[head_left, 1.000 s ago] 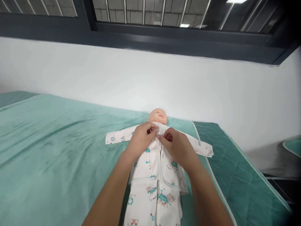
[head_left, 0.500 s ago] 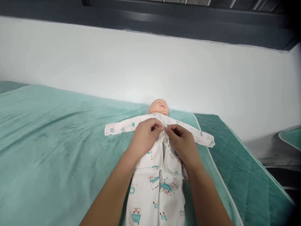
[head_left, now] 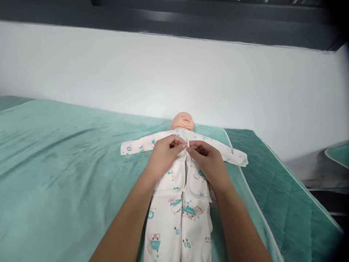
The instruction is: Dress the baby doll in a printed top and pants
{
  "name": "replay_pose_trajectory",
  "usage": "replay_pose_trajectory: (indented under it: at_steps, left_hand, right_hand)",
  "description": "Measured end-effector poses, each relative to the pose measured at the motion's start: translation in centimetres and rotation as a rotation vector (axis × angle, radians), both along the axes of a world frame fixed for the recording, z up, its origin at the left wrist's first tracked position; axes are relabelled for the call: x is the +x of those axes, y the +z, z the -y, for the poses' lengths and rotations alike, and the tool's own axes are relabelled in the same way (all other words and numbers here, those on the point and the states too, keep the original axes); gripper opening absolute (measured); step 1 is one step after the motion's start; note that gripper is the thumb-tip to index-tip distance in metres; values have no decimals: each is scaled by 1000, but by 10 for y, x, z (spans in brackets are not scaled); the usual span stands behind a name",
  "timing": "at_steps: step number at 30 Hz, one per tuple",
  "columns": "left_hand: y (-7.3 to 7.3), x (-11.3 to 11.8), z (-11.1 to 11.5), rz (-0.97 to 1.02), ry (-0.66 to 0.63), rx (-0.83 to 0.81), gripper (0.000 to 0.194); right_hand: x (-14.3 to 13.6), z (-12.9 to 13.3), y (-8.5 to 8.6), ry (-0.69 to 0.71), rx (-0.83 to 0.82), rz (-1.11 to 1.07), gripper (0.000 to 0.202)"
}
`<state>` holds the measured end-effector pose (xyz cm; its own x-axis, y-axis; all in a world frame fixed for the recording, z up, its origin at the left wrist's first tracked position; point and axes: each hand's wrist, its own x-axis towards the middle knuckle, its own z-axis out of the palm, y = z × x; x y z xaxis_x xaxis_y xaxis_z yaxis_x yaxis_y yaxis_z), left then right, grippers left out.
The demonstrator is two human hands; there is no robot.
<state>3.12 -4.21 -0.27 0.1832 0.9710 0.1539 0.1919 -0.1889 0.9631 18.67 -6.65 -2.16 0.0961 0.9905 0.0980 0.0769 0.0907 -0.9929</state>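
Note:
A baby doll point(head_left: 182, 121) lies on its back, its sleeves stretched out to both sides. It wears a white printed baby jacket point(head_left: 170, 178) over matching pants point(head_left: 166, 225). My left hand point(head_left: 167, 154) pinches the jacket's front edge high on the chest. Opposite it, my right hand point(head_left: 207, 160) pinches the other front edge, the fingertips of both hands almost touching. Below them the two jacket flaps part in a narrow gap. A small fastener shows on the left flap; whatever sits between my fingertips is hidden.
A light green blanket point(head_left: 68, 163) covers the bed under the doll. To the right lies a darker green quilted mattress cover point(head_left: 283, 196). Behind the doll rises a white wall point(head_left: 136, 72), with a dark metal bed frame beam point(head_left: 174, 22) overhead.
My hands have drawn the jacket's front edges closer together, so the gap between the flaps is narrower. The camera view has shifted slightly.

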Motion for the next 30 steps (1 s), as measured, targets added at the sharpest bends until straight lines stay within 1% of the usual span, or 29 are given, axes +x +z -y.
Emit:
replay_pose_trajectory:
  at_steps: [3, 6, 10, 14, 17, 20, 26, 30]
  left_hand:
    - [-2, -1, -2, 34, -4, -26, 15]
    - [-4, -3, -4, 57, -17, -35, 18]
    - [-4, -4, -3, 54, -41, -34, 21]
    - [-3, -4, -1, 61, -38, -58, 27]
    - [-5, -2, -1, 77, -23, -68, 25]
    - [-6, -2, -2, 105, -26, -77, 21]
    - [-8, -5, -3, 201, -69, -112, 21]
    - [-7, -6, -2, 144, -63, -73, 19]
  right_hand:
    - [-1, 1, 3, 25, -14, 58, 31]
    - [-3, 1, 3, 22, 27, 111, 30]
    - [-9, 3, 5, -15, 56, 215, 26]
    - [-14, 5, 9, -64, 78, 353, 20]
    - [-16, 6, 9, -78, 88, 440, 22]
    - [-17, 7, 7, -73, 88, 473, 28]
    - [-18, 8, 5, -81, 114, 522, 31]
    - [-17, 9, 3, -77, 133, 523, 30]
